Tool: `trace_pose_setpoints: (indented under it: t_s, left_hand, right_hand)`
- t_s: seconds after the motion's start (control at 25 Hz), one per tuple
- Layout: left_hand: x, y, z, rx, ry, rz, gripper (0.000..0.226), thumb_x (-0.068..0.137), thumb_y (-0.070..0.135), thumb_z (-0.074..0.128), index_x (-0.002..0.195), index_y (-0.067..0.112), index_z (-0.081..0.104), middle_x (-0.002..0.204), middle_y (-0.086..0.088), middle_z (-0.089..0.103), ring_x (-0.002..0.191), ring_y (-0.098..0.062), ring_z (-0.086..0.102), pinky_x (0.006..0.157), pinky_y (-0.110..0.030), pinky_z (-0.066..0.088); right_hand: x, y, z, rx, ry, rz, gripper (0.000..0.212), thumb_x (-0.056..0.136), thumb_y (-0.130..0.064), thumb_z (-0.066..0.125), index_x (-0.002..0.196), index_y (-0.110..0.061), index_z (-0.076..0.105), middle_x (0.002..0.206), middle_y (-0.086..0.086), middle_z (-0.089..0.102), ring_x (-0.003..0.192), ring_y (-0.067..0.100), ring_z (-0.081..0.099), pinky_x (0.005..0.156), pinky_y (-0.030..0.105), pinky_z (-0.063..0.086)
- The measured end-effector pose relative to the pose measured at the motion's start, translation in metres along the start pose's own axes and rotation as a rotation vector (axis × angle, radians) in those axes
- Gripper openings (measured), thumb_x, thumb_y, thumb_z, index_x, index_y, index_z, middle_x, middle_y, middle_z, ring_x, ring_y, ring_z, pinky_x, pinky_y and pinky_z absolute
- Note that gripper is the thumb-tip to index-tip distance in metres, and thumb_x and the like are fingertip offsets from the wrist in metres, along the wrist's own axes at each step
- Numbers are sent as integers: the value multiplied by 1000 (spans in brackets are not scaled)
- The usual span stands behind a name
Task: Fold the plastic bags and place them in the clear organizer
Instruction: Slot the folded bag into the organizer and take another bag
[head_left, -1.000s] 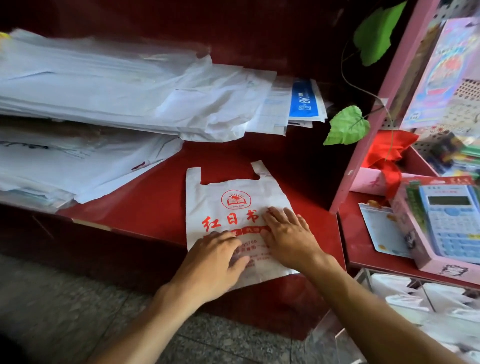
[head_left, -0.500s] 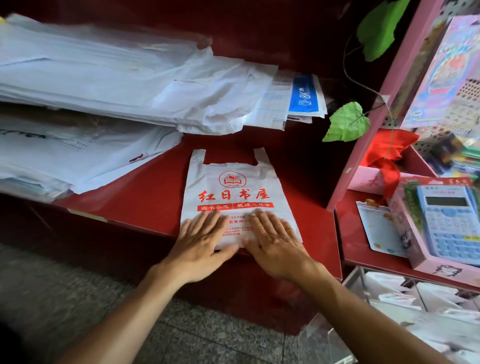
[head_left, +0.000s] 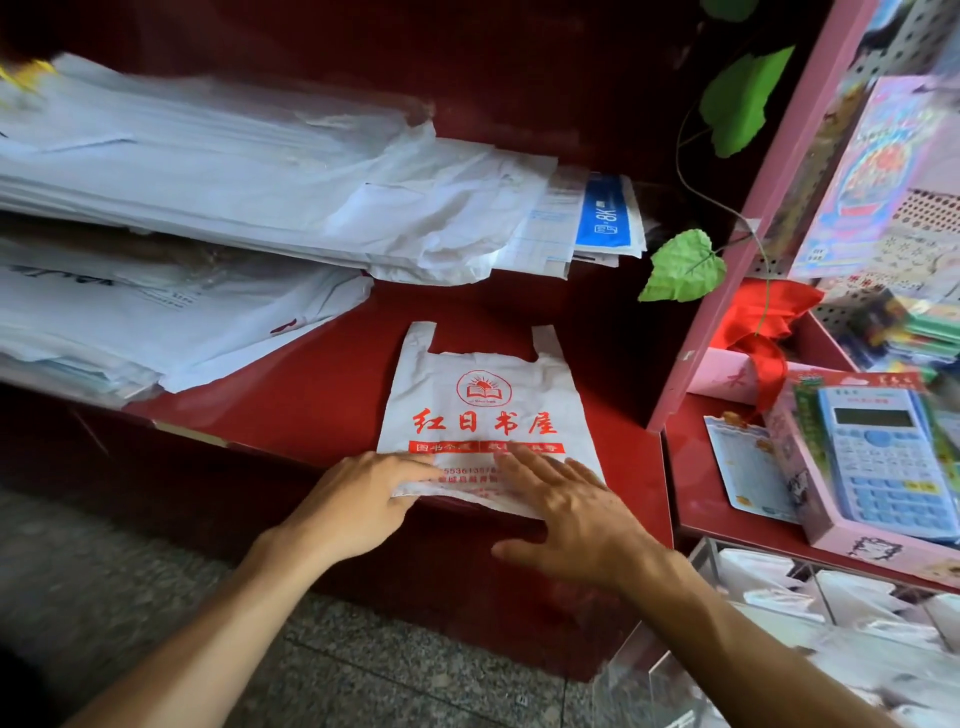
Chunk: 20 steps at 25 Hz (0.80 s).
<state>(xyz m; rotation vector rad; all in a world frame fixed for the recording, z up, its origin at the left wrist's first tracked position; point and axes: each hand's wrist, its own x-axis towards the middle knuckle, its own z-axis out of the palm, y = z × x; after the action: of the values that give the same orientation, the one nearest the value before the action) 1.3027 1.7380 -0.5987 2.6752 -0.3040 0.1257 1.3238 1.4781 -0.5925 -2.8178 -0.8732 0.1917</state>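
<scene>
A white plastic bag (head_left: 483, 405) with red print lies flat on the red counter (head_left: 322, 400), handles pointing away from me. Its bottom edge hangs slightly over the counter's front edge. My left hand (head_left: 358, 499) rests on the bag's lower left corner, fingers spread flat. On the lower right part lies my right hand (head_left: 566, 509), fingers spread, its thumb below the counter edge. The clear organizer (head_left: 779, 639) sits at the lower right under a shelf, with white folded bags inside.
Stacks of white bags and paper (head_left: 208, 208) fill the left and back of the counter. A pink shelf post (head_left: 753, 218) stands to the right. Beyond it are a boxed blue calculator (head_left: 883, 462), a red ribbon (head_left: 763, 332) and green leaves (head_left: 685, 267).
The bag now lies straight and smooth. Both hands have slid down toward its bottom edge at the counter's front.
</scene>
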Motion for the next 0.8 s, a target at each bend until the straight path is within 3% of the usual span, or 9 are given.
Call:
trace_pose_setpoints:
  t_s: [0.12,0.24,0.32,0.44,0.52,0.6,0.68,0.8]
  left_hand:
    - [-2,-2,-7,-107,-33,-32,27,95,24,62,117,39,70,115,23,69,107,1,65,91,-21,53]
    - [-1,-8,-15,-200,-7,-85,16,93,27,64,97,38,76,90,20,73,89,3,67,78,-24,54]
    - [-3,-11,-19,-276,-3,-99,12,89,27,69,84,36,76,80,20,72,80,5,66,74,-28,53]
    - [-6,-16,-16,-242,27,-97,30,79,16,80,84,44,71,85,33,69,85,10,65,72,-10,46]
    - [-3,-22,-11,-224,96,-142,25,81,12,77,80,38,73,77,25,70,76,3,65,62,-10,43]
    - [2,-25,-7,-302,164,-218,9,82,20,74,76,27,75,74,6,72,65,-7,62,61,-26,45]
    - [4,-28,-3,-424,178,-301,16,79,35,71,79,19,76,83,-9,73,69,-16,61,67,-32,46]
    - [7,-31,3,-504,203,-391,24,81,35,72,81,12,77,80,-8,74,72,-17,60,69,-34,46]
  right_hand:
    - [4,4,1,-9,127,-33,59,89,-50,53,145,-33,44,153,-8,43,141,15,37,117,35,27]
    - [0,21,-7,159,239,67,41,78,-41,53,116,-36,68,116,-7,71,110,22,63,94,38,50]
    - [-3,37,-9,235,297,112,30,73,-31,64,102,-30,75,100,-5,75,92,25,68,83,36,52]
    - [-4,45,-9,395,321,119,8,78,-14,75,76,-22,76,70,-5,70,64,11,62,63,32,46]
    - [-3,45,-9,567,356,179,27,83,-19,75,58,-25,65,53,-8,52,52,6,43,53,31,36]
    - [-2,50,-8,764,452,245,32,84,-24,75,57,-15,60,51,-9,44,52,7,37,52,31,32]
    - [-1,54,-9,794,453,306,24,83,-24,77,63,-15,68,53,-7,57,53,5,47,53,32,38]
    - [0,52,-6,709,318,380,20,86,-23,75,66,-23,72,59,-12,68,55,2,60,53,28,46]
